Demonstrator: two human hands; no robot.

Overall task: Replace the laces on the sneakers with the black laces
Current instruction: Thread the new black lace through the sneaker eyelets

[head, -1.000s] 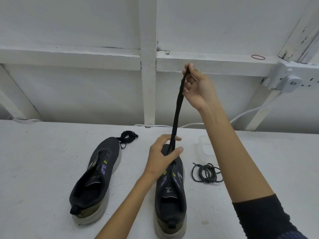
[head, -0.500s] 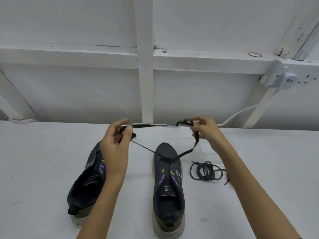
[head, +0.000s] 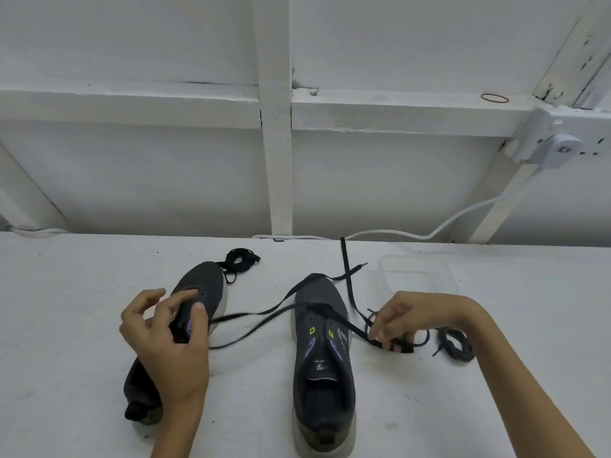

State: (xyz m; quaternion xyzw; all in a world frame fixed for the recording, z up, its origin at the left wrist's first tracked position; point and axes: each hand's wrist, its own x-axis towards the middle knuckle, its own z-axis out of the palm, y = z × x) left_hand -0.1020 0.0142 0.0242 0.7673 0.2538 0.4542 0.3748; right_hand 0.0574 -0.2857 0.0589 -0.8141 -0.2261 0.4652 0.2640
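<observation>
Far left, the left sneaker (head: 205, 285) lies on the white table (head: 66, 325), toe pointing away and angled a little to the right, no lace in it. The left hand (head: 168, 345) hovers right over its middle, fingers loosely curled and spread apart. Two strands of the black lace (head: 258, 317) run in under those fingers and vanish there, so I cannot tell whether the hand is actually gripping them.

Just beyond that shoe's toe sits a bundled black lace (head: 241, 257), touching the toe.

Centre now: the right sneaker (head: 322, 368) stands straight, toe away, and the black lace is threaded through its frontmost eyelets. One free end loops around the toe and crosses over another strand beyond it.

On to the right hand (head: 416, 315), knuckles up, fingertips drawn together and pinching the black lace low beside the shoe.

Behind that hand, a clear plastic container (head: 416, 272). Far right, near the wrist, a coil of dark laces (head: 454, 345) rests on the table, apart from both shoes.
</observation>
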